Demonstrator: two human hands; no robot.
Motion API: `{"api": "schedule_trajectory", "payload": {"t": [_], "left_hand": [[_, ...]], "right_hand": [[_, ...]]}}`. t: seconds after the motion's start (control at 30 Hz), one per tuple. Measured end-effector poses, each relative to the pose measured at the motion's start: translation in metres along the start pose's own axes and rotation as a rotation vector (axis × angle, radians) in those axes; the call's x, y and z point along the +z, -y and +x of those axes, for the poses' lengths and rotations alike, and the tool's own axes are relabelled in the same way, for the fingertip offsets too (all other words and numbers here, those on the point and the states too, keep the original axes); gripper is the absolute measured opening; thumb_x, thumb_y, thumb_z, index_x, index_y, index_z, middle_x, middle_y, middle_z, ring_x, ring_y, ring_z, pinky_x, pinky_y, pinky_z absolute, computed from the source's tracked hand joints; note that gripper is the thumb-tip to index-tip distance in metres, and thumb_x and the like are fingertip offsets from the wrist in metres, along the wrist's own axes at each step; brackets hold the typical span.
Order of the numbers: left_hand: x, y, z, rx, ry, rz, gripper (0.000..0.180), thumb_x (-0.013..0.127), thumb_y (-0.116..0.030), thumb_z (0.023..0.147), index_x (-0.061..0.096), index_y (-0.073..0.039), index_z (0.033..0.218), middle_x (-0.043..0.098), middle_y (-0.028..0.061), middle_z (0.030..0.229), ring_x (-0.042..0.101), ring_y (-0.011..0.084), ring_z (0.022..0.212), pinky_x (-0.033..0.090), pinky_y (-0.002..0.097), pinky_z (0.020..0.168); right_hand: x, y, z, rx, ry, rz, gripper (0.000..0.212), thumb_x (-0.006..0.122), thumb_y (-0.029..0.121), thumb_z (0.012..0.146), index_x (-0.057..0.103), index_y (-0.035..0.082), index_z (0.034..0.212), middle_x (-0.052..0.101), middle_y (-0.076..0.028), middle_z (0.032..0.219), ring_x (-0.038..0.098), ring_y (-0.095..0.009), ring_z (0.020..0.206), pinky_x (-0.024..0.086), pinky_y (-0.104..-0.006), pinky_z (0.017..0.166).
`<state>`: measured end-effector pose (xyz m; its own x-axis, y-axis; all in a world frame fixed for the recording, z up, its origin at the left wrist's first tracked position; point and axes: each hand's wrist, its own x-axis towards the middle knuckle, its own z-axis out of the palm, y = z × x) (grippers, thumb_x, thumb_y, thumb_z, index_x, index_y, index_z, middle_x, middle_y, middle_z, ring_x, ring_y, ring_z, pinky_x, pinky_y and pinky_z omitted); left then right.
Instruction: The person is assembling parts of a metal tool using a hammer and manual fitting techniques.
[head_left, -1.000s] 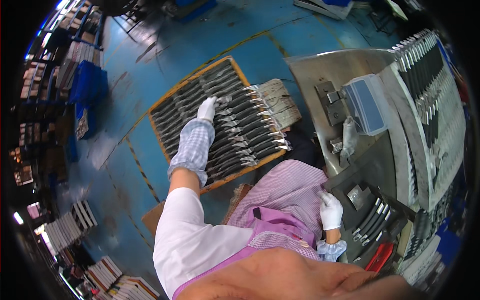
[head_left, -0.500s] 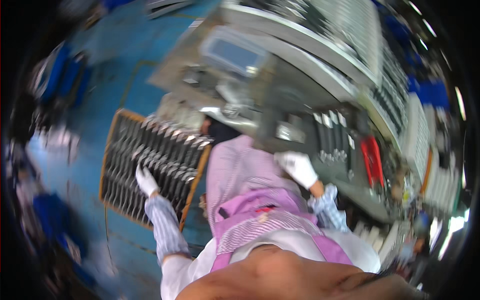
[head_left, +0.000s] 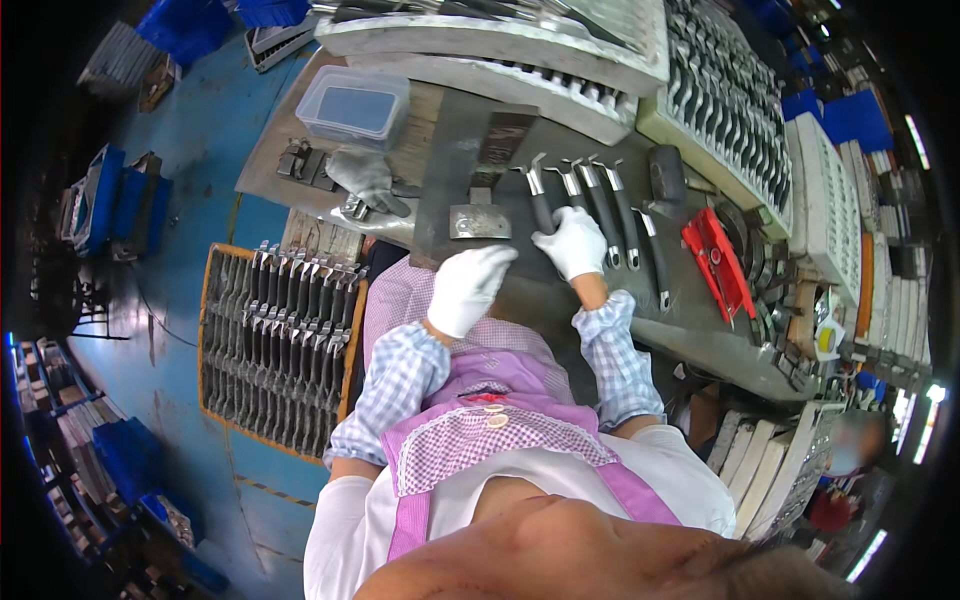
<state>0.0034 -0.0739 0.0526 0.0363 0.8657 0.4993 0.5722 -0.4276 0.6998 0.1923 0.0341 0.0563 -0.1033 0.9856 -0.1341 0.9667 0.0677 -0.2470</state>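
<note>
Over the workbench (head_left: pixel 650 330), my right hand (head_left: pixel 575 243), in a white glove, has its fingers closed at the lower end of a black-handled tool (head_left: pixel 541 205) with a bent metal tip. Several similar black-handled tools (head_left: pixel 601 205) lie side by side just right of it. My left hand (head_left: pixel 468 290), also gloved, is held at the bench's near edge with its fingers curled together; whatever is in them, if anything, is hidden. Just beyond it sits a metal block (head_left: pixel 480 221) with a curved lower edge.
At the left stands an orange-edged tray (head_left: pixel 207 330) with rows of black-handled tools. A grey glove (head_left: pixel 365 178) and a clear plastic box (head_left: pixel 352 103) are on the bench's far left. A black mallet (head_left: pixel 667 174) and red pliers-like tool (head_left: pixel 718 265) lie right; loaded white trays (head_left: pixel 490 40) stand behind.
My left hand has come from the tool tray to the bench's near edge. My right hand has moved forward onto the leftmost black-handled tool. The view has turned and become sharp.
</note>
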Motion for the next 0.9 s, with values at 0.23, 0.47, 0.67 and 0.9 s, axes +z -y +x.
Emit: {"api": "schedule_trajectory", "payload": {"t": [0.23, 0.47, 0.67, 0.9], "left_hand": [[0.021, -0.017, -0.010, -0.149, 0.111, 0.030, 0.019, 0.068, -0.009, 0.091, 0.070, -0.009, 0.110, 0.073, 0.0096, 0.101, 0.070, 0.0286, 0.089, 0.056, 0.0382, 0.080], [0.029, -0.031, -0.006, -0.102, 0.102, 0.011, 0.032, 0.073, -0.009, 0.082, 0.067, -0.006, 0.113, 0.069, 0.0132, 0.114, 0.065, 0.0352, 0.109, 0.054, 0.0422, 0.093], [0.035, -0.015, 0.009, 0.010, 0.299, 0.061, 0.036, 0.071, -0.015, 0.075, 0.065, -0.017, 0.110, 0.064, 0.0080, 0.124, 0.062, 0.0324, 0.105, 0.053, 0.0435, 0.090], [0.010, 0.022, -0.008, -0.433, 0.002, -0.198, 0.024, 0.071, -0.017, 0.092, 0.070, -0.002, 0.111, 0.072, 0.0115, 0.097, 0.070, 0.0214, 0.084, 0.056, 0.0324, 0.073]], "right_hand": [[-0.049, -0.043, -0.106, -0.257, -0.437, 0.388, 0.055, 0.078, 0.016, 0.084, 0.057, -0.002, 0.131, 0.073, -0.014, 0.094, 0.072, -0.019, 0.076, 0.057, -0.0343, 0.070], [0.041, -0.096, -0.223, 0.260, 0.273, 0.318, 0.026, 0.065, 0.029, 0.092, 0.069, 0.014, 0.113, 0.070, -0.024, 0.088, 0.067, -0.044, 0.085, 0.055, -0.0517, 0.074], [-0.066, -0.042, -0.132, -0.075, 0.775, 1.215, 0.028, 0.062, 0.021, 0.097, 0.069, 0.002, 0.118, 0.073, -0.009, 0.085, 0.066, -0.012, 0.074, 0.053, -0.0278, 0.070], [0.005, 0.042, -0.033, -0.804, -0.079, 0.449, 0.035, 0.078, 0.027, 0.085, 0.070, 0.003, 0.110, 0.071, -0.014, 0.107, 0.072, -0.025, 0.089, 0.058, -0.0364, 0.074]]}}
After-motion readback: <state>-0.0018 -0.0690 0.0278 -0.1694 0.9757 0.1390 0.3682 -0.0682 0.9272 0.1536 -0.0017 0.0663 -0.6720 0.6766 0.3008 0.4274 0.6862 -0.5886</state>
